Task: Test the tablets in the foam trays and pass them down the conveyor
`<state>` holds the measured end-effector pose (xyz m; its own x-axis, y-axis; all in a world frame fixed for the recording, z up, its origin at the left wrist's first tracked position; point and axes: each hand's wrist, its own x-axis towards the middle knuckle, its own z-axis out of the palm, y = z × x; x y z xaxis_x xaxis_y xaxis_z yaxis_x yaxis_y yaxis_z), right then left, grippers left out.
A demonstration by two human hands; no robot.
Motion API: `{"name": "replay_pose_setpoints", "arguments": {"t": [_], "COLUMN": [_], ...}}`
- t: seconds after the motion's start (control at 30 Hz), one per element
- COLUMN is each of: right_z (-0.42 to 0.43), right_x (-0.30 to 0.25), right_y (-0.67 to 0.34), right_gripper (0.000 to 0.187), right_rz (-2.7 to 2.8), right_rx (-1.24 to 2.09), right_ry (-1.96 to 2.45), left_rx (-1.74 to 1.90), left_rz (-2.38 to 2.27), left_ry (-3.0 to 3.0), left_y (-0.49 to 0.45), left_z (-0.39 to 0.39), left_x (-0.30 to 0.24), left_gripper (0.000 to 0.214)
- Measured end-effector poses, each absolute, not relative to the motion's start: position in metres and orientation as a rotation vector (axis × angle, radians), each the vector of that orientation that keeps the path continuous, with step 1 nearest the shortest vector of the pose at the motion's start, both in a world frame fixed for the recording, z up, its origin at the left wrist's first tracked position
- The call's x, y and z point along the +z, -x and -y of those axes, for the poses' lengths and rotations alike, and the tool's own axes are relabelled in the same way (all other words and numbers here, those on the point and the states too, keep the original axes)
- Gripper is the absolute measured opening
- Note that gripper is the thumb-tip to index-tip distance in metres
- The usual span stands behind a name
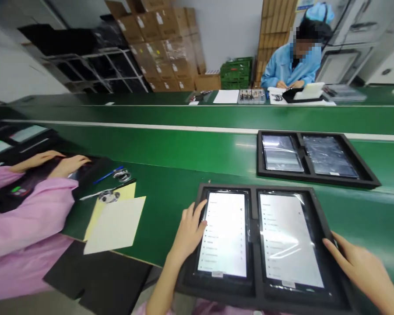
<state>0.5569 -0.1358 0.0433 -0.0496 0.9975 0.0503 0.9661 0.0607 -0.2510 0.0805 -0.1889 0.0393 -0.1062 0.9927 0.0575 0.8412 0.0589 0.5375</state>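
Observation:
A black foam tray [254,245] lies tilted at the near edge of the green bench, with two lit tablets in its compartments. The left tablet [223,234] and the right tablet [289,240] both show white list screens under a glossy film. My left hand [188,232] grips the tray's left side, its thumb and forefinger reaching to the left tablet's edge. On the opposite side, my right hand [359,258] is closed around the tray's right rim. The fingers under the tray are hidden.
Beyond sits a second black tray [305,153] with two dark-screened tablets. To the left are paper sheets [116,225], a blue pen [108,175] and a co-worker's hands [67,165] over another tray. A person in blue [293,65] sits across the bench.

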Motion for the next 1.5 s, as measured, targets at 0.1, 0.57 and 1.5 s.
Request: {"name": "replay_pose_setpoints", "arguments": {"t": [0.1,0.57,1.5], "right_z": [0.126,0.149,0.134], "right_x": [0.056,0.085,0.088], "right_y": [-0.528,-0.475,-0.467], "right_gripper": [0.053,0.055,0.038], "right_rz": [2.073,2.447,2.456], "right_rx": [0.034,0.121,0.265], "right_ry": [1.897,0.866,0.870], "left_rx": [0.691,0.698,0.858], "left_rz": [-1.898,-1.972,-1.910], "left_ry": [-1.866,-1.650,-2.154], "left_y": [-0.066,-0.068,-0.101], "left_z": [0.157,0.176,0.203], "left_x": [0.040,0.040,0.063], "left_gripper": [0.062,0.120,0.069]}}
